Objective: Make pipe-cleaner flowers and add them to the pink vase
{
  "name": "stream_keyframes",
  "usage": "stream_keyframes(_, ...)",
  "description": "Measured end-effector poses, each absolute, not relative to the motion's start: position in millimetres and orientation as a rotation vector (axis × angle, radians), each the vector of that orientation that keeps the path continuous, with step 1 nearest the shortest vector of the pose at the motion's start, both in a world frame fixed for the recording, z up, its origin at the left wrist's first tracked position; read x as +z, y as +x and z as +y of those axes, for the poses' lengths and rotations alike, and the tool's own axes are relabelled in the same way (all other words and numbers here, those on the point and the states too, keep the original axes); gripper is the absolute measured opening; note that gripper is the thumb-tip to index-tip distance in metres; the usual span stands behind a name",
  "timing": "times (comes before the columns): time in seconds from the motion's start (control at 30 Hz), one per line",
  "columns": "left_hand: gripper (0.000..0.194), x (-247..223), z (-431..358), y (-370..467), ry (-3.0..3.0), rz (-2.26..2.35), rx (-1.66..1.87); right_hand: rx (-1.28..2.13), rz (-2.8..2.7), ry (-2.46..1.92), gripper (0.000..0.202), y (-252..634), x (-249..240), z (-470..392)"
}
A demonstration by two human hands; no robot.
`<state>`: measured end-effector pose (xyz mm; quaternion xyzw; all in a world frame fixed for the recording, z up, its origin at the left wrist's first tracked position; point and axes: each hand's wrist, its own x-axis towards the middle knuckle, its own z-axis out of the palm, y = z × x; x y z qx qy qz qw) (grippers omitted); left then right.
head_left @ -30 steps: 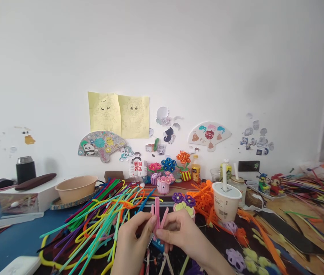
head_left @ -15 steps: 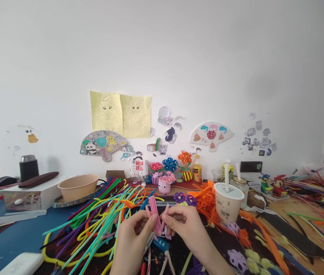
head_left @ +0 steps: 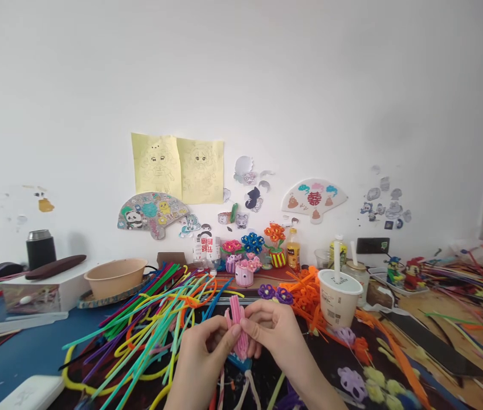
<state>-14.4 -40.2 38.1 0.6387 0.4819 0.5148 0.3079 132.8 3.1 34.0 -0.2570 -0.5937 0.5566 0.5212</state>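
Between my two hands is a small bundle of pink pipe cleaners (head_left: 236,310), held upright above the table. My left hand (head_left: 211,347) pinches its left side with thumb and fingers. From the right, my right hand (head_left: 270,330) has thumb and fingers closed on the same bundle, thumbs nearly meeting in front. Part of the bundle is hidden behind the fingertips. Just below the hands lies a blue-handled tool (head_left: 240,364), partly covered by them. Behind the bundle stands a pink pipe-cleaner pot with eyes and flowers (head_left: 245,275).
Loose green and yellow pipe cleaners (head_left: 151,336) spread to the left, orange ones (head_left: 305,296) to the right. A lidded paper cup with a straw (head_left: 339,299) stands near my right hand. Further out are a tan bowl (head_left: 115,276), a white box-like device (head_left: 32,393) and a black phone-like slab (head_left: 433,344).
My right hand has come closer to the left, and the pink strands that were splayed apart are now pressed together. The bundle has shifted slightly right.
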Motion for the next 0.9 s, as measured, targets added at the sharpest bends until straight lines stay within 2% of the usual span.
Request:
stream_keyframes(0.27,0.047,42.0,-43.7,-9.1,1.815,1.446,1.371,1.167,-1.512,-0.714,0.031,130.9,35.4,0.1)
stream_keyframes(0.5,0.036,34.5,-38.5,-11.3,1.711,1.32,1.43,1.235,-1.509,-0.709,0.03,131.6,35.1,1.1)
stream_keyframes(0.67,0.036,35.3,-36.6,-11.7,1.646,1.261,1.43,1.235,-1.519,-0.697,0.037,132.3,34.0,2.4)
stream_keyframes(0.9,0.035,31.5,-36.7,-10.4,1.593,1.242,1.474,1.212,-1.562,-0.669,0.037,135.4,36.7,1.6)
